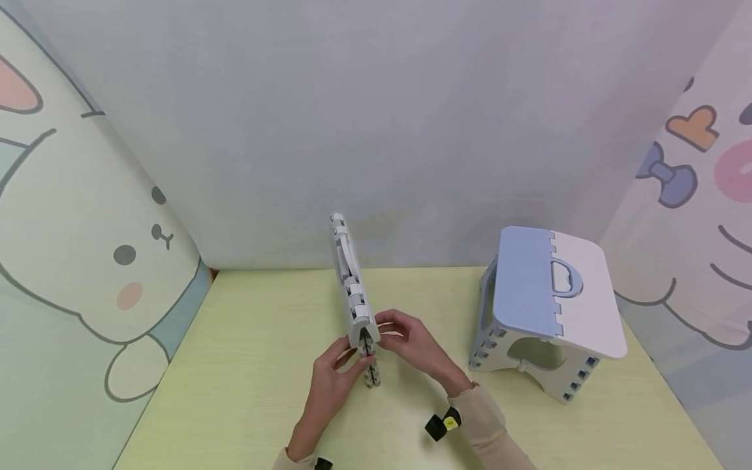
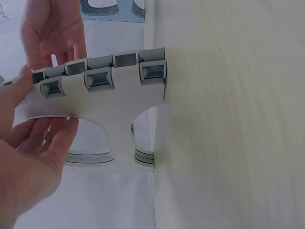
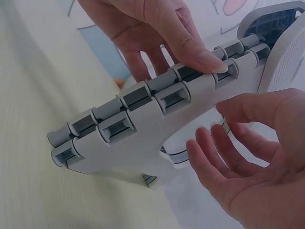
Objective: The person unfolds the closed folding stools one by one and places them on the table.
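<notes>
A light grey folding stool, folded narrow, stands upright near the middle of the table, its hinged leg panel facing the person. My left hand grips this leg panel from the left. Its thumb lies on the hinge knuckles, and its fingers bend in below, at the arched cutout. On the other side is my right hand, with loosely bent fingers. The right wrist view shows the right fingertips right at the panel's lower edge, beside the cutout, not wrapped round it.
At the right of the table stands an unfolded stool with a blue and white top and a blue carry handle. The pale yellow table meets a plain whitish backdrop behind. Cartoon-printed sheets flank both sides.
</notes>
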Available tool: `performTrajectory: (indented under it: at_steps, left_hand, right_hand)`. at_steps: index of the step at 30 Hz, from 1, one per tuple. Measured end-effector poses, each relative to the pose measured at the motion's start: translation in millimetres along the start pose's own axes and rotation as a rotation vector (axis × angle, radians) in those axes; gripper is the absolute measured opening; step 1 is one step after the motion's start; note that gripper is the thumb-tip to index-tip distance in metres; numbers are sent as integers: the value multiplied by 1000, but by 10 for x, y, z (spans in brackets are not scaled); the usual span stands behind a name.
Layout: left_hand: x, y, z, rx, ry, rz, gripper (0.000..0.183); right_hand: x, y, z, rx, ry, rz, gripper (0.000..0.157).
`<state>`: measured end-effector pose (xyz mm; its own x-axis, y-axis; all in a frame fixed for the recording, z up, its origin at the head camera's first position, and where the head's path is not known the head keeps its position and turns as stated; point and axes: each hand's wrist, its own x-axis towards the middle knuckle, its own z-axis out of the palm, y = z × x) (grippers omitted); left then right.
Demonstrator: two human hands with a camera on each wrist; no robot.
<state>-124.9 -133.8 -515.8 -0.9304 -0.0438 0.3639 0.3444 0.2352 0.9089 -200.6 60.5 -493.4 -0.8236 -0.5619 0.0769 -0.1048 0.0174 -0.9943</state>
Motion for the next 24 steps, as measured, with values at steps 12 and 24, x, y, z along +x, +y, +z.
performTrajectory:
  at_steps: [12,24]
  left_hand:
    - [-7,16,-1,8,-1,2,47]
    - [-15,6,12,17,15,49,40]
  right_hand:
    - [-31,29,30,9,-44,-6,34]
    - [-52,80,6,40,-102,-53,35]
